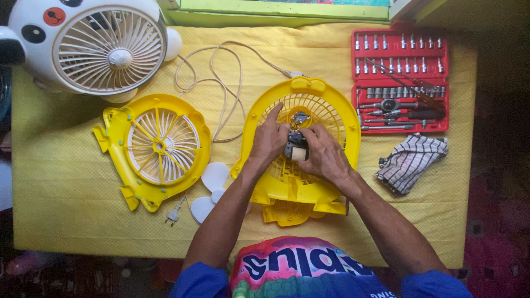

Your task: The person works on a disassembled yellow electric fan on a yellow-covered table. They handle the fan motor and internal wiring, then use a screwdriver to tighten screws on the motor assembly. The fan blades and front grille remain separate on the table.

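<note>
Together, left hand [269,139] and right hand [324,154] grip the motor [297,147] (atop yellow housing [331,110]).

The hands [298,144] hide most of the small motor [297,148]; socket sizes are too small to tell.

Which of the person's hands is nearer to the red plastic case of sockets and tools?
Right. The right hand lies on the yellow fan shell, below-left of the red tool case; the left hand is further left.

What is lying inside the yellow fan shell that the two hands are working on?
Inside the yellow fan shell sits a small motor, held by the left hand and right hand. The hands cover the grille beneath.
</note>
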